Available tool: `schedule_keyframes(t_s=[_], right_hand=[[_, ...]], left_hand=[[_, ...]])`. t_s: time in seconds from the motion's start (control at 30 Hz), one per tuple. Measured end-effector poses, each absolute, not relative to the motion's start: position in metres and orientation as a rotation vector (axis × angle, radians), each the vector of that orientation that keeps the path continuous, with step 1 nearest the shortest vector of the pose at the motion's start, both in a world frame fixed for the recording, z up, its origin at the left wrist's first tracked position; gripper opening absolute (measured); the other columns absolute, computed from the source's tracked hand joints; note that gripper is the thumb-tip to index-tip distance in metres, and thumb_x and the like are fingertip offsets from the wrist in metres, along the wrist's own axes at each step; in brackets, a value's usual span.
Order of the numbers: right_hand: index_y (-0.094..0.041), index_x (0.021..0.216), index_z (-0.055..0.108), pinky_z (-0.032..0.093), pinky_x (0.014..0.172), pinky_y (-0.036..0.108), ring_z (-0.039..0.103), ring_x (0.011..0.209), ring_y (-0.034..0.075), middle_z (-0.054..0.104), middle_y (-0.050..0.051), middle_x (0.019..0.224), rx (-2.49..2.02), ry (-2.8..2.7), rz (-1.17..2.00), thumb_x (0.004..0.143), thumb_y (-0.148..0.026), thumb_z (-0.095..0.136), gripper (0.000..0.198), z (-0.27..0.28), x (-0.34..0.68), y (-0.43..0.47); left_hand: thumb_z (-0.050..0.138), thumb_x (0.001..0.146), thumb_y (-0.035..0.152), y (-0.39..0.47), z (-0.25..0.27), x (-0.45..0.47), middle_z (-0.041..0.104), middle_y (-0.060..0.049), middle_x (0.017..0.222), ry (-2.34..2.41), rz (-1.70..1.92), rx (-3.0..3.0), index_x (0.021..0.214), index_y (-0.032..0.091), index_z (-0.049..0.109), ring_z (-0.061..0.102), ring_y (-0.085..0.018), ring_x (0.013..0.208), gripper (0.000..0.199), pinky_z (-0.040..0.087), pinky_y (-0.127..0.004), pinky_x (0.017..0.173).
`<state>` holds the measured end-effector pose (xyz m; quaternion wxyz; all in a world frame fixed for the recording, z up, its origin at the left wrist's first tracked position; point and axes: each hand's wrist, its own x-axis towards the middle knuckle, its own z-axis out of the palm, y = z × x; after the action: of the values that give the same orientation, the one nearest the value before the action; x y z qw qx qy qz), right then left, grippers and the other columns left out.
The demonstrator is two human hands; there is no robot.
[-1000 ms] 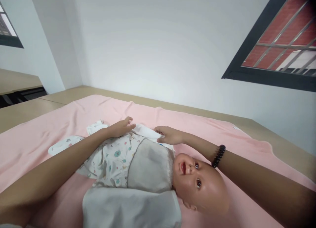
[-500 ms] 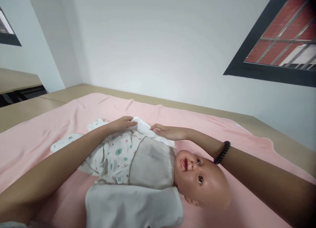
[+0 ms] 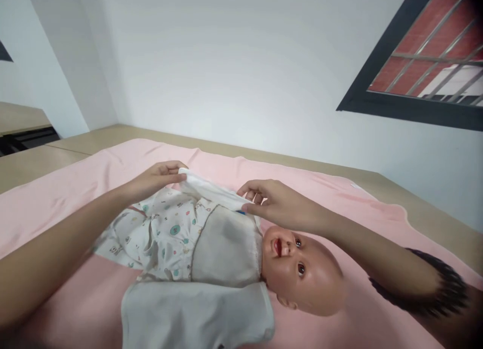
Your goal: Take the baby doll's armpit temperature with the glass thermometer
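2 hands, wht cloth; illeg. tag

Soft, even light leaves the wall brightest toward twelve o'clock; faint shadow edges the doll's head; the bracelet blurs at four, and the two o'clock corner blackens.

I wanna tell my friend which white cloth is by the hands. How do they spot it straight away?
Find the big pink blanket, then the doll lying on it. Along the doll's far side, the white cloth stretches between the left hand and the right hand. Unlike the greyish cloth lying on the near side, its left end is pinched up.
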<state>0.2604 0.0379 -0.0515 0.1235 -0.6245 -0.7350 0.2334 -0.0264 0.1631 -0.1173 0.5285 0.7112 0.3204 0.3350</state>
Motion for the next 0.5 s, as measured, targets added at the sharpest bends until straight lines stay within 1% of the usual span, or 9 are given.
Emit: schedule_keyframes(t_s=[0.03, 0.07, 0.1, 0.17, 0.23, 0.3, 0.37, 0.43, 0.5], right_hand=[[-0.022, 0.112, 0.069, 0.048, 0.070, 0.023, 0.062, 0.085, 0.013, 0.068, 0.001, 0.100, -1.770, -2.179, 0.696, 0.096, -0.024, 0.064, 0.017, -0.053, 0.257, 0.027], [-0.024, 0.110, 0.070, 0.048, 0.069, 0.022, 0.063, 0.083, 0.013, 0.068, 0.000, 0.100, -1.714, -2.233, 0.701, 0.096, -0.022, 0.062, 0.016, -0.056, 0.255, 0.017], [-0.025, 0.110, 0.069, 0.047, 0.067, 0.022, 0.063, 0.083, 0.013, 0.068, 0.000, 0.100, -1.644, -2.318, 0.646, 0.097, -0.019, 0.058, 0.018, -0.062, 0.253, 0.007], [-0.024, 0.104, 0.069, 0.045, 0.060, 0.023, 0.063, 0.077, 0.014, 0.068, 0.000, 0.092, -1.591, -2.492, 0.425, 0.097, -0.013, 0.051, 0.022, -0.077, 0.250, -0.010], [-0.022, 0.102, 0.068, 0.045, 0.056, 0.028, 0.063, 0.072, 0.018, 0.067, 0.001, 0.086, -1.517, -2.626, 0.003, 0.093, -0.010, 0.053, 0.021, -0.093, 0.247, -0.024], [-0.016, 0.111, 0.066, 0.051, 0.066, 0.038, 0.065, 0.085, 0.026, 0.069, 0.007, 0.100, -1.280, -2.654, -0.487, 0.089, -0.009, 0.057, 0.026, -0.104, 0.243, -0.037], [-0.014, 0.122, 0.064, 0.052, 0.087, 0.050, 0.063, 0.104, 0.031, 0.065, 0.011, 0.121, -0.984, -2.611, -0.757, 0.090, -0.012, 0.056, 0.032, -0.112, 0.237, -0.052], [-0.019, 0.118, 0.066, 0.047, 0.097, 0.052, 0.061, 0.106, 0.028, 0.065, 0.007, 0.124, -0.864, -2.618, -0.756, 0.096, -0.015, 0.050, 0.027, -0.122, 0.230, -0.069], [-0.024, 0.108, 0.069, 0.050, 0.090, 0.046, 0.062, 0.096, 0.024, 0.068, 0.002, 0.113, -0.914, -2.653, -0.690, 0.099, -0.017, 0.047, 0.025, -0.136, 0.224, -0.083]], left_hand=[[0.076, 0.084, 0.047, 0.159, -0.114, -0.038, 0.069, -0.001, 0.082, 0.788, 0.723, 1.741, 0.095, 0.021, 0.067, 0.064, -0.014, 0.072, 0.030, 0.049, -0.020, 0.064], [0.073, 0.087, 0.047, 0.154, -0.112, -0.050, 0.070, -0.002, 0.081, 0.797, 0.627, 1.796, 0.094, 0.022, 0.068, 0.065, -0.014, 0.071, 0.027, 0.051, -0.021, 0.064], [0.070, 0.089, 0.047, 0.150, -0.111, -0.060, 0.071, -0.003, 0.088, 0.798, 0.516, 1.876, 0.095, 0.023, 0.070, 0.067, -0.017, 0.078, 0.025, 0.053, -0.022, 0.067], [0.064, 0.093, 0.046, 0.142, -0.112, -0.078, 0.072, -0.005, 0.110, 0.792, 0.287, 2.040, 0.099, 0.026, 0.073, 0.068, -0.022, 0.104, 0.023, 0.057, -0.026, 0.084], [0.061, 0.095, 0.043, 0.132, -0.114, -0.089, 0.066, -0.004, 0.129, 0.797, 0.136, 2.173, 0.109, 0.031, 0.073, 0.061, -0.024, 0.124, 0.022, 0.054, -0.029, 0.099], [0.058, 0.097, 0.039, 0.117, -0.114, -0.093, 0.061, -0.002, 0.138, 0.807, 0.115, 2.292, 0.119, 0.035, 0.069, 0.055, -0.023, 0.131, 0.025, 0.051, -0.032, 0.107], [0.059, 0.096, 0.034, 0.096, -0.110, -0.091, 0.057, -0.001, 0.142, 0.758, 0.189, 2.454, 0.123, 0.036, 0.065, 0.051, -0.022, 0.135, 0.028, 0.046, -0.033, 0.113], [0.064, 0.092, 0.029, 0.072, -0.105, -0.083, 0.058, -0.002, 0.138, 0.611, 0.206, 2.599, 0.123, 0.035, 0.063, 0.050, -0.021, 0.134, 0.031, 0.045, -0.033, 0.114], [0.074, 0.083, 0.025, 0.047, -0.103, -0.074, 0.061, -0.002, 0.130, 0.378, 0.056, 2.670, 0.119, 0.033, 0.063, 0.053, -0.021, 0.128, 0.039, 0.046, -0.032, 0.112]])
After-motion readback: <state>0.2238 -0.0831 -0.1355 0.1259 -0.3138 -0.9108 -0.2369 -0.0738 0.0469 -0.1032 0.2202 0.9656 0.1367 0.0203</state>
